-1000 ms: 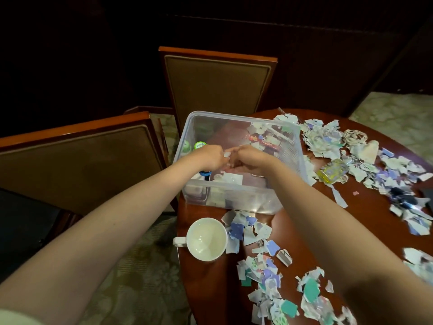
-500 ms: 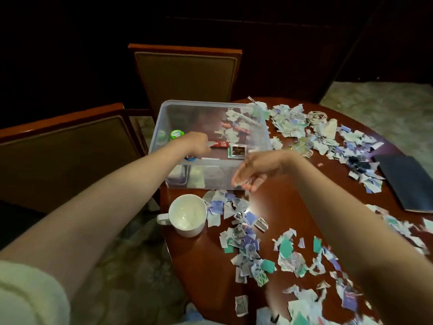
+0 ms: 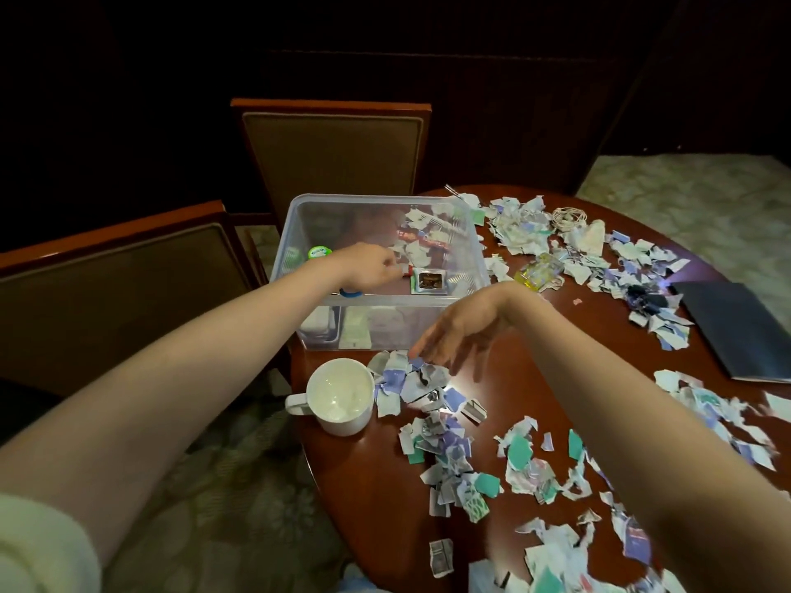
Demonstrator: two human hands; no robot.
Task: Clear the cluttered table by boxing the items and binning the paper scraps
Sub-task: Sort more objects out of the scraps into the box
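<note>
A clear plastic box (image 3: 376, 299) stands at the far left edge of the round wooden table (image 3: 376, 498). Inside it lie a small brown-and-white packet (image 3: 429, 280), a green-capped item (image 3: 319, 252) and some scraps. My left hand (image 3: 371, 267) is inside the box, fingers pinched together next to a small red item (image 3: 406, 272); whether it grips anything I cannot tell. My right hand (image 3: 458, 336) hovers open, fingers spread downward, just above a pile of torn paper scraps (image 3: 411, 383) in front of the box.
A white mug (image 3: 340, 395) stands left of the scraps. More torn paper (image 3: 526, 464) covers the near and far table. A yellowish clear bottle (image 3: 537, 271), a coil of string (image 3: 567, 217) and a dark notebook (image 3: 740, 331) lie to the right. Two chairs (image 3: 334, 156) stand beyond.
My right hand has left the box and dropped toward the scraps in front of it, fingers spreading. The left hand stays inside the box. My view has shifted.
</note>
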